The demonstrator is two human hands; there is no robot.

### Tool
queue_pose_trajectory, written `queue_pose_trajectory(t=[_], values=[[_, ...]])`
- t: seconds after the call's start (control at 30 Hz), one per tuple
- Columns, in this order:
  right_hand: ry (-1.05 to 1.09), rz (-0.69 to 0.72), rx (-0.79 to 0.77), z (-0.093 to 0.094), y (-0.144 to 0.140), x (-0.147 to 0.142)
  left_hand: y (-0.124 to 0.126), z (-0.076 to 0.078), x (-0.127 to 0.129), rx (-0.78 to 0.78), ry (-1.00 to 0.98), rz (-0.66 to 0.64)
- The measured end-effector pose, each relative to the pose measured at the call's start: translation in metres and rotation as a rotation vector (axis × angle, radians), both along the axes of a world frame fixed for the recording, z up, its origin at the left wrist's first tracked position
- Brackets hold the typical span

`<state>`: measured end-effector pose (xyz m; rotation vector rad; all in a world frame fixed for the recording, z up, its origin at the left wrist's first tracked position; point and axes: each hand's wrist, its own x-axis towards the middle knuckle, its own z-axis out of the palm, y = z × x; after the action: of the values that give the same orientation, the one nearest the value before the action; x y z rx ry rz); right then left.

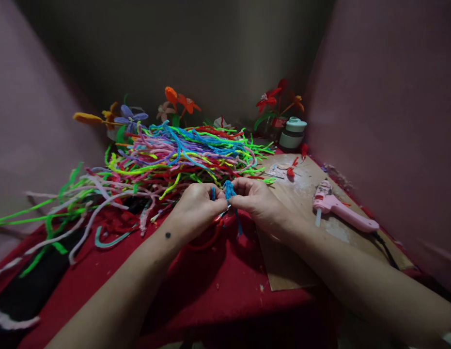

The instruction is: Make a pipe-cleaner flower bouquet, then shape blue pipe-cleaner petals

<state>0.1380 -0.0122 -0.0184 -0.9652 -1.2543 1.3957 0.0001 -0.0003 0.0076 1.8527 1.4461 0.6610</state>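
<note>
At the centre of the frame, the left hand [198, 206] and the right hand [257, 201] meet over a red-covered surface [218, 276], the fingers of both closed on a blue pipe cleaner [229, 190] pinched between them, its tail hanging just below the right hand. Directly behind the hands, across the middle and left of the frame, lies a big heap of pipe cleaners [167, 157] in green, pink, purple, red and blue. To the right, a pink glue gun [341, 208] rests on a cardboard sheet [305, 194]. At the upper centre stand finished pipe-cleaner flowers [178, 104] and a small pale jar [292, 133].
</note>
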Motion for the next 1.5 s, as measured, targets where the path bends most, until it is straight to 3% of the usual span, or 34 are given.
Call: queue_pose_trajectory(t=[0.17, 0.47, 0.53, 0.67, 0.73, 0.8, 0.9, 1.0, 1.27, 1.5], values=[[-0.026, -0.016, -0.001, -0.002, 0.0, 0.0, 0.0, -0.005, 0.003, 0.118, 0.117, 0.021], [-0.008, -0.071, 0.022, -0.001, 0.005, 0.0, 0.001, -0.009, 0.002, 0.199, 0.197, -0.017], [0.032, -0.081, 0.019, -0.002, 0.006, 0.002, 0.002, -0.009, 0.0, 0.183, 0.093, -0.057], [0.153, -0.095, -0.024, -0.005, 0.012, 0.006, 0.002, -0.005, -0.006, 0.044, -0.357, -0.119], [0.21, -0.106, -0.054, -0.007, 0.015, 0.008, 0.001, -0.003, -0.009, 0.082, -0.455, -0.1], [0.233, -0.105, -0.067, -0.008, 0.017, 0.008, 0.0, -0.004, -0.011, 0.268, -0.374, -0.101], [0.237, -0.087, -0.072, -0.009, 0.017, 0.008, -0.002, -0.008, -0.013, 0.641, -0.018, -0.204], [0.248, -0.071, -0.063, -0.01, 0.016, 0.008, -0.002, -0.012, -0.013, 0.839, 0.33, -0.3], [0.12, -0.085, 0.005, -0.005, 0.012, 0.008, -0.004, -0.011, -0.013, 0.83, 0.583, -0.297], [-0.152, -0.157, 0.071, 0.002, 0.004, 0.006, -0.006, -0.015, -0.01, 0.856, 0.758, -0.305]])
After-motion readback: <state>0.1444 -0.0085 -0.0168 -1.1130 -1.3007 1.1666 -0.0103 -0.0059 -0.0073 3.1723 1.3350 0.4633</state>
